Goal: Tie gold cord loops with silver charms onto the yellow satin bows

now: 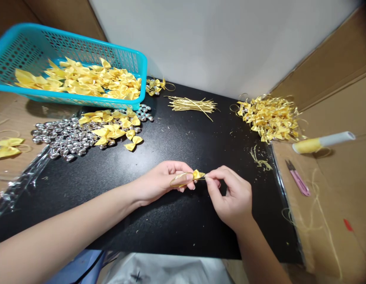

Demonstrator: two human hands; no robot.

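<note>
Over the near middle of the black table, my left hand pinches a small yellow ribbon bow between thumb and fingers. A loop of gold cord runs from the bow back across the left thumb. Just right of the bow, my right hand is closed in a pinch on the thin ends of the gold cord. A bit of something shiny shows under the bow, too small to make out. The fingertips of the two hands are a short way apart.
A turquoise basket of yellow bows stands back left, silver beads before it. Cut gold cords lie at the back. Finished-looking bows are heaped at right, near a yellow-and-white tube, pink thread snips and cord scraps.
</note>
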